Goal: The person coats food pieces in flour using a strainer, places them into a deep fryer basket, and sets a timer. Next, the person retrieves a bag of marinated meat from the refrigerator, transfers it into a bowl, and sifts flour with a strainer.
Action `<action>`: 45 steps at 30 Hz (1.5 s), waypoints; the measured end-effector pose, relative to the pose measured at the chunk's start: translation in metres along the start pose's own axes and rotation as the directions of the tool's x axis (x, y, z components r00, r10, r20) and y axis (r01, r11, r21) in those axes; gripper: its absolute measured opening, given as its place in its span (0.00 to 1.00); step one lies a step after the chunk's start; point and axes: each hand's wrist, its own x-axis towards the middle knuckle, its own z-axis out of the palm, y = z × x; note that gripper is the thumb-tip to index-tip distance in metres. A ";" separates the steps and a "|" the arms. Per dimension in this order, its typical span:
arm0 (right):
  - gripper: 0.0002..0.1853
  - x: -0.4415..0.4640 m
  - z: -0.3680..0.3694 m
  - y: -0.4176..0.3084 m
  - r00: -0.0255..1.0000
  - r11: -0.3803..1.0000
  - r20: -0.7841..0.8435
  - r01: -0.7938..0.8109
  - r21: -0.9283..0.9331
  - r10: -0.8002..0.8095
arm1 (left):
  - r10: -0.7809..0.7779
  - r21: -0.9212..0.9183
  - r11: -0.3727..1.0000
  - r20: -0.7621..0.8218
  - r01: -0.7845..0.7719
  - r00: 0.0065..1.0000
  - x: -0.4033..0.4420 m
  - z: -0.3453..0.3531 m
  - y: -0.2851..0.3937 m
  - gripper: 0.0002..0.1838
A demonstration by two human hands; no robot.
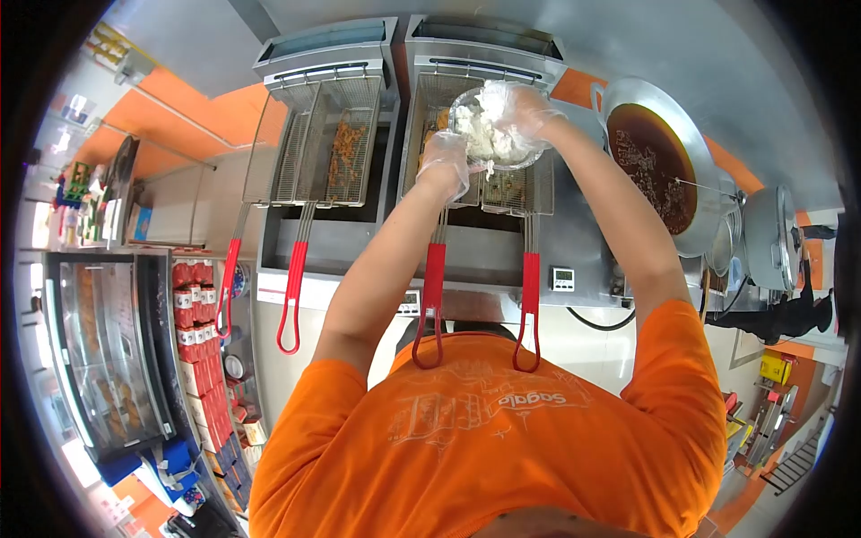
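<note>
My left hand point(446, 163), in a clear plastic glove, grips the left side of a round bowl point(518, 165) held above the right fryer. White, flour-coated-looking pieces point(484, 134) fill the bowl. At its upper right, my gloved right hand point(529, 112) is closed around some of these pieces, its fingertips partly hidden. Beneath the bowl are two wire frying baskets; the right one point(536, 190) is partly covered, and orange-brown bits show in the left one point(414, 148). Their red handles point(432, 278) point toward my body.
Left of me, another fryer holds two wire baskets point(300, 148), one containing orange-brown bits point(347, 152). A large pan of brown liquid point(650, 161) stands to the right. A small timer point(562, 279) sits on the front ledge. A glass display cabinet point(112, 350) stands at far left.
</note>
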 end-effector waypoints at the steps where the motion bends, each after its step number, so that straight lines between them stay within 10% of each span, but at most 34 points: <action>1: 0.29 -0.005 0.006 0.004 0.990 0.990 -0.081 0.122 0.070 -0.117 | 0.043 0.577 0.813 0.070 -0.076 0.997 -0.009 -0.008 0.020 0.16; 2: 0.31 -0.009 -0.004 -0.007 0.996 0.997 0.057 0.071 -0.001 -0.071 | 0.040 0.934 0.320 0.156 -0.161 0.987 -0.013 -0.013 0.030 0.18; 3: 0.33 -0.014 -0.024 -0.027 0.982 0.996 0.188 0.031 -0.080 -0.015 | -0.007 0.565 0.825 0.013 -0.001 1.000 -0.010 -0.011 0.028 0.16; 4: 0.35 -0.016 -0.036 -0.036 0.949 0.987 0.310 0.001 -0.163 0.050 | -0.130 -0.044 0.991 -0.074 0.128 0.989 -0.006 -0.006 0.022 0.15; 5: 0.47 0.003 -0.029 -0.013 0.822 0.951 0.523 -0.072 -0.300 0.227 | -0.279 -0.639 0.750 -0.068 0.174 0.958 -0.003 -0.003 0.015 0.15; 9: 0.49 -0.013 -0.016 -0.037 0.917 0.957 0.393 0.047 -0.285 0.072 | -0.080 -0.316 0.947 -0.084 0.050 0.993 0.001 -0.001 -0.002 0.14; 11: 0.47 -0.009 -0.002 -0.032 0.938 0.939 0.340 0.056 -0.338 0.067 | -0.159 -0.570 0.816 -0.063 0.095 0.985 -0.010 0.001 0.015 0.14; 23: 0.17 -0.003 0.032 -0.033 0.986 0.935 -0.045 -0.164 -0.316 0.158 | -0.109 -0.602 0.798 -0.090 0.034 0.990 0.004 -0.015 -0.001 0.11; 26: 0.15 0.007 0.035 -0.017 0.991 0.936 -0.087 -0.126 -0.329 0.102 | -0.077 -0.484 0.875 -0.131 0.004 0.988 0.000 -0.014 0.011 0.14; 28: 0.20 0.010 0.028 -0.011 0.994 0.960 0.009 -0.106 -0.260 0.112 | 0.211 0.045 0.977 -0.109 -0.207 0.971 0.051 -0.020 -0.059 0.14; 30: 0.23 0.022 0.036 0.026 0.996 0.988 0.093 0.000 -0.152 0.014 | 0.218 0.108 0.972 -0.070 -0.210 0.973 0.054 -0.023 -0.061 0.14; 33: 0.26 0.017 0.015 0.019 0.997 0.976 -0.010 -0.078 0.201 0.081 | -0.076 -0.474 0.880 -0.067 0.035 0.995 0.015 -0.017 0.005 0.14; 34: 0.25 0.014 0.012 0.016 0.992 0.942 -0.072 -0.071 0.327 0.100 | 0.050 0.066 0.997 -0.075 -0.045 0.996 0.018 -0.021 0.002 0.14; 36: 0.24 0.016 0.009 0.023 0.982 0.958 -0.142 -0.084 0.275 0.127 | 0.216 0.918 0.356 0.099 -0.173 0.971 0.026 -0.028 -0.007 0.15; 38: 0.24 0.027 0.012 0.044 0.975 0.925 -0.172 -0.066 0.374 0.139 | 0.190 0.862 0.490 0.043 -0.132 0.981 0.011 -0.026 0.006 0.15; 39: 0.22 0.021 -0.003 0.033 0.967 1.000 -0.253 -0.022 0.009 0.024 | 0.178 0.827 0.550 0.019 -0.116 0.984 0.008 -0.025 0.013 0.15; 41: 0.21 0.016 -0.015 0.034 0.939 0.952 -0.260 -0.155 0.264 0.225 | 0.264 0.551 0.818 -0.103 -0.166 0.959 0.063 -0.026 -0.063 0.15; 44: 0.20 -0.002 -0.024 0.038 0.904 0.792 -0.252 -0.135 0.596 0.344 | 0.189 0.728 0.684 -0.113 -0.049 0.975 0.016 -0.028 -0.002 0.16; 45: 0.20 -0.008 -0.023 0.048 0.896 0.765 -0.266 -0.116 0.634 0.356 | 0.073 0.523 0.852 -0.178 0.032 0.981 0.009 -0.031 0.011 0.16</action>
